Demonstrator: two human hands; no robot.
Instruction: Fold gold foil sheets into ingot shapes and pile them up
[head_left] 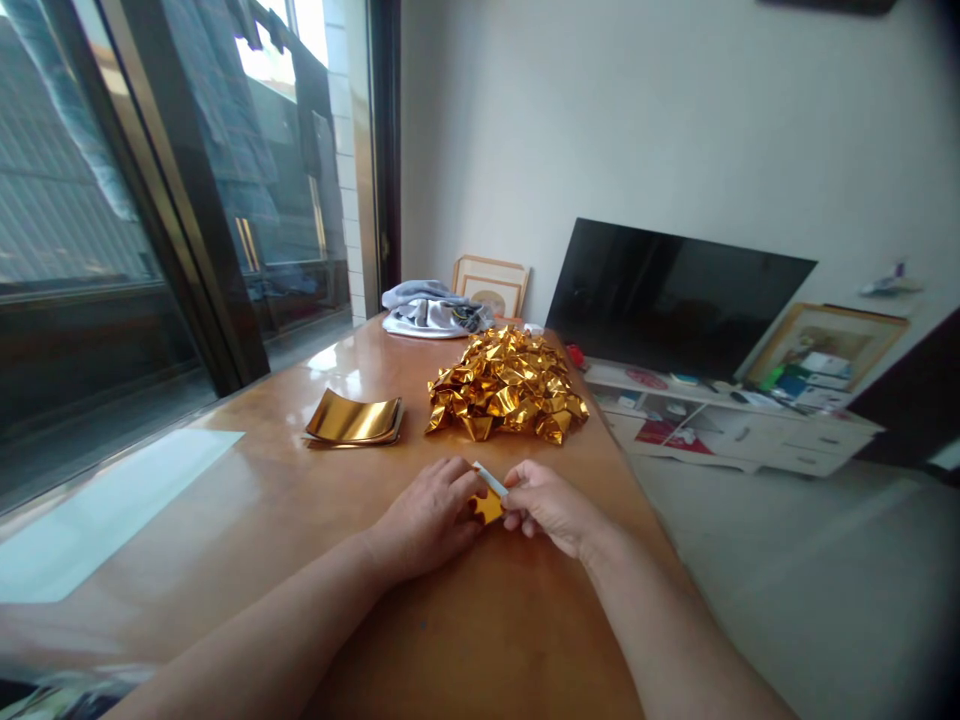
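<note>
Both hands meet over a small piece of gold foil paper [488, 503] on the wooden table [315, 520]. My left hand [429, 517] pinches its left side. My right hand [546, 503] holds its right edge, where the white back of the sheet shows. Beyond the hands lies a heap of folded gold foil pieces [506, 385]. A short stack of flat gold foil sheets [354, 419] rests to the left of that heap, with its edges curled up.
A grey and white cloth bundle [433, 309] lies at the table's far end, with a picture frame [491, 285] behind it. A dark TV screen [667, 295] stands on a low white cabinet [742, 425] to the right. A glass window [150, 200] runs along the left.
</note>
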